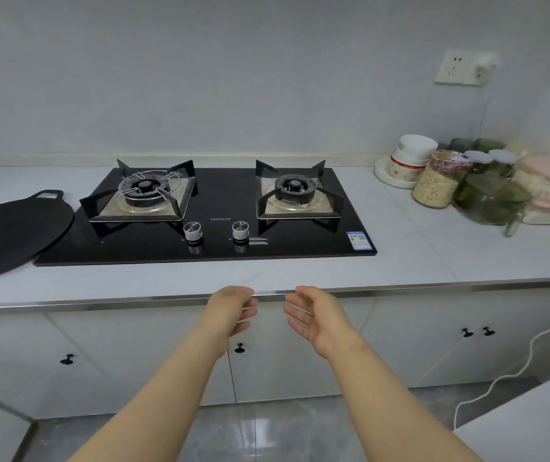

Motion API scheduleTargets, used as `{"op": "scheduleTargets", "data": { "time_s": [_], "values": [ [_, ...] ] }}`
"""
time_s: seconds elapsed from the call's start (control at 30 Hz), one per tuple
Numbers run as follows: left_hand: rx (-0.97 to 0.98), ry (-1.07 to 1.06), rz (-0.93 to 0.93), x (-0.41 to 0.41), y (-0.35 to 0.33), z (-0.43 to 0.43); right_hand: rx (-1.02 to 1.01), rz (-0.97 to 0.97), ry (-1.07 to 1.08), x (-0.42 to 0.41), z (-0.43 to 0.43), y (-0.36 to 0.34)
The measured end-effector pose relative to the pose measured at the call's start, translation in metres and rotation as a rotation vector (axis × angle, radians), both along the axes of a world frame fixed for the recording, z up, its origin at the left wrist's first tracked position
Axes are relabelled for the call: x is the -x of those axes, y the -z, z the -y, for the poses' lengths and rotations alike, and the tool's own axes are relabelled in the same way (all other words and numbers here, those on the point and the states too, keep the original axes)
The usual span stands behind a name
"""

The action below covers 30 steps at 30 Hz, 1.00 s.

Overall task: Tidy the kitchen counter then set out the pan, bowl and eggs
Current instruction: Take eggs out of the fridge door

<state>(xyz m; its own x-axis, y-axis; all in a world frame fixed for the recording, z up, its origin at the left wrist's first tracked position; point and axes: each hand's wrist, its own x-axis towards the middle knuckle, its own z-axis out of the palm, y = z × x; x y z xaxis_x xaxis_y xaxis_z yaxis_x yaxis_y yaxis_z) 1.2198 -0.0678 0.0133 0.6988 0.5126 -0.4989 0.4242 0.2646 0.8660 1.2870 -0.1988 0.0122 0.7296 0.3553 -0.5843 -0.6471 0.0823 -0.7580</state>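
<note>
Both hands hang in front of the counter's steel-trimmed edge, palms turned toward each other, near but apart. The left hand (231, 311) has loosely curled fingers and holds nothing. The right hand (317, 316) is spread wider, fingers relaxed, and it too holds nothing.

At 12 o'clock from them a glossy black glass hob (216, 243) sits in the pale counter (417, 248). It has two burners under angular black supports and two metal knobs.

At 10 o'clock, well apart from the left hand, the pan (13, 231) lies flat. It is round, matte black and shallow, and its rim reaches the hob's left edge.

At 2 o'clock, well apart from the right hand, white bowls (412, 155) stand stacked on a white plate (382, 175). Just beside them a clear jar (435, 186) holds pale grain. Next to it is a green-tinted glass pot (487, 203) whose contents are too blurred to tell.
</note>
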Motion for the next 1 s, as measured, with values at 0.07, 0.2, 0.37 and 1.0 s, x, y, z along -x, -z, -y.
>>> {"op": "scheduleTargets", "data": {
  "time_s": [0.07,0.2,0.37,1.0],
  "values": [
    [-0.024,0.019,0.07,-0.007,-0.016,0.013,-0.02,0.051,0.021,-0.002,0.013,-0.014],
    [-0.045,0.093,0.18,-0.028,-0.045,0.042,-0.029,0.14,0.068,-0.011,0.042,-0.04],
    [-0.064,0.216,0.254,-0.062,-0.072,0.09,-0.008,0.234,0.201,-0.029,0.095,-0.065],
    [-0.043,0.661,0.47,-0.279,-0.157,0.217,0.245,0.561,0.649,-0.189,0.228,-0.145]
  ]
}}
